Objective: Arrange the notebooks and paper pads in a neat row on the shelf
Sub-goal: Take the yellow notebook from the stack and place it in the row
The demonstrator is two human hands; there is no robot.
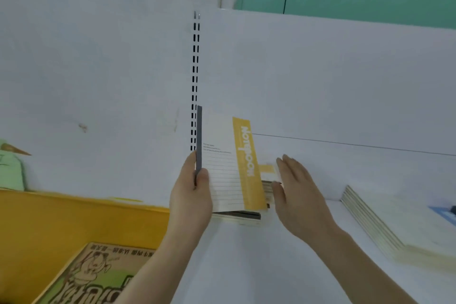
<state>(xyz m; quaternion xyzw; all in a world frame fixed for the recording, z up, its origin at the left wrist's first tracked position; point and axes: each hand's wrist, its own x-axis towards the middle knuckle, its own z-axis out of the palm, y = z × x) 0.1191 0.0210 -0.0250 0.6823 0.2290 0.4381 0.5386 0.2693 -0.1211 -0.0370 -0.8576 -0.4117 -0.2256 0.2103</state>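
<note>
Hands: left (191,190) gripping notebook (229,168), right (293,187) half-hiding stack (267,186)

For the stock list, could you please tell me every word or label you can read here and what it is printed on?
"Notebook": white letters running up the yellow band of the notebook that the left hand grips.
Small grey lines on that cover: too small to read.
Large characters on the brown comic-style book at lower left: stylised and cut off, not readable.
Stack of pads at right: no text visible.
</note>
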